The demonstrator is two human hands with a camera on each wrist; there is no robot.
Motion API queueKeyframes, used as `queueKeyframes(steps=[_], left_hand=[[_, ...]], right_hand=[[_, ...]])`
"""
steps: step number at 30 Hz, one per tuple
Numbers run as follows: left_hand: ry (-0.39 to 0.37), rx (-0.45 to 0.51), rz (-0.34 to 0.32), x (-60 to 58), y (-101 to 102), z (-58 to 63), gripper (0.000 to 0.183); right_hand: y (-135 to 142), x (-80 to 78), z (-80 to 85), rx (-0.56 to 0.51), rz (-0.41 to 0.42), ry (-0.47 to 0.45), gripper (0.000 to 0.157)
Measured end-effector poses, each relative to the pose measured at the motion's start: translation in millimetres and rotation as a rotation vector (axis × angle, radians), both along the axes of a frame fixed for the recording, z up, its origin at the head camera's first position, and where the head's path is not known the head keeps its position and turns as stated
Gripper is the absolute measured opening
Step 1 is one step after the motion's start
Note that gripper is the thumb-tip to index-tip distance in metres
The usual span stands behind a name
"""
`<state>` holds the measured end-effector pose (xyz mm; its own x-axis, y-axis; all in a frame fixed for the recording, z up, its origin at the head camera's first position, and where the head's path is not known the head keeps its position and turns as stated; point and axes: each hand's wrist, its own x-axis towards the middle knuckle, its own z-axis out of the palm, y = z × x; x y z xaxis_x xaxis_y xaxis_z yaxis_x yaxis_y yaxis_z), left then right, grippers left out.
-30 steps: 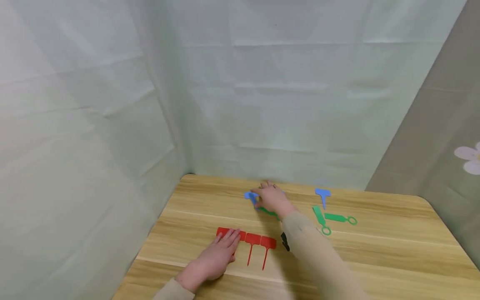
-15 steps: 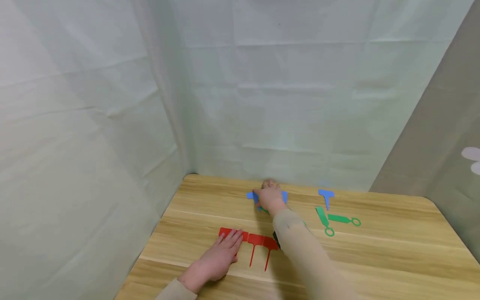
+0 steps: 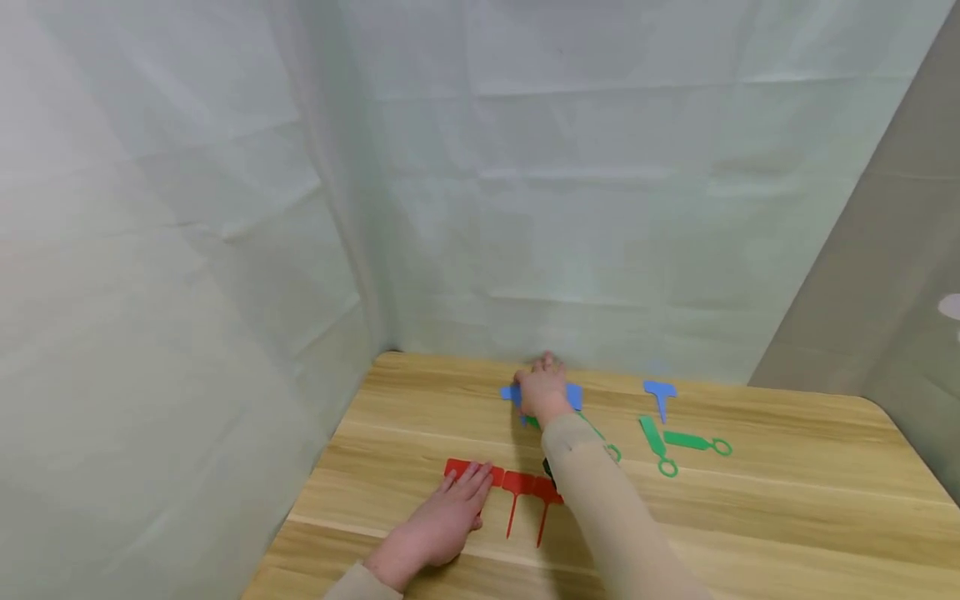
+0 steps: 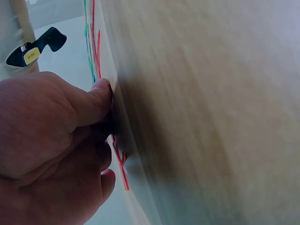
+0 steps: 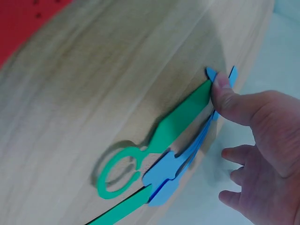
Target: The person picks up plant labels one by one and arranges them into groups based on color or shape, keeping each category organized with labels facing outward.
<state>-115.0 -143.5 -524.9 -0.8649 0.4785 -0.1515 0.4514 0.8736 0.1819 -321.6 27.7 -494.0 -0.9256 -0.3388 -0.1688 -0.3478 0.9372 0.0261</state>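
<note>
Blue tags (image 5: 161,171): near far edge of table (image 3: 787,500), under right hand (image 3: 543,393). Versus a second ago: right hand nudged slightly left across blue group, right forearm (image 3: 611,512) swung over right end of red tags (image 3: 516,482) in head view, more of green tags (image 5: 185,117) uncovered on its right. Left hand (image 3: 442,517) in same place. Probably means local adjusting of blue group, nothing carried off, red row unaffected. Left to right now: left hand laid over left part of red row, fingers straight and touching tags, not grasping; two more red tags just beside, thin stems pointing to near side. Then right hand, beyond red row: thumb on blue near one end, visible fingers straight, index hidden in wrist view. Can't tell pinch from plain press. Blue tags relative to grip: overlapping pieces, one end under thumb, remainder running out from it, broad parts away from thumb; in head view, blue showing on both sides of hand. Green tags alongside blue: one with end just beside thumb, ring end away; second strip meeting broad blue parts, over or under unclear. Far right, apart from both hands: lone blue tag (image 3: 660,390), then loose green pair (image 3: 686,441) closer to near side.
</note>
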Motion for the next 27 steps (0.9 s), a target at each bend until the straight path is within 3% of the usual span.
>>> queueKeyframes(steps=[8,13,21,23,27], left_hand=[[-0.021,-0.011,0.014,1.8,3.2,-2.8,0.061],[-0.023,-0.020,0.012,-0.3,4.2,3.6,0.061],[-0.001,-0.029,-0.006,-0.1,3.8,3.3,0.060],[-0.002,-0.027,-0.009,-0.2,3.8,3.5,0.061],[-0.011,-0.021,-0.016,-1.4,3.5,3.7,0.060]], right_hand=[[0.2,-0.5,1.7,-0.040,-0.027,-0.036,0.055],[-1.6,-5.3,4.6,-0.055,-0.042,-0.017,0.069],[6.0,-10.3,6.7,-0.067,-0.023,0.000,0.086],[10.8,-8.1,9.9,-0.094,-0.006,-0.008,0.078],[19.6,-0.7,19.1,-0.228,0.010,-0.062,0.045]])
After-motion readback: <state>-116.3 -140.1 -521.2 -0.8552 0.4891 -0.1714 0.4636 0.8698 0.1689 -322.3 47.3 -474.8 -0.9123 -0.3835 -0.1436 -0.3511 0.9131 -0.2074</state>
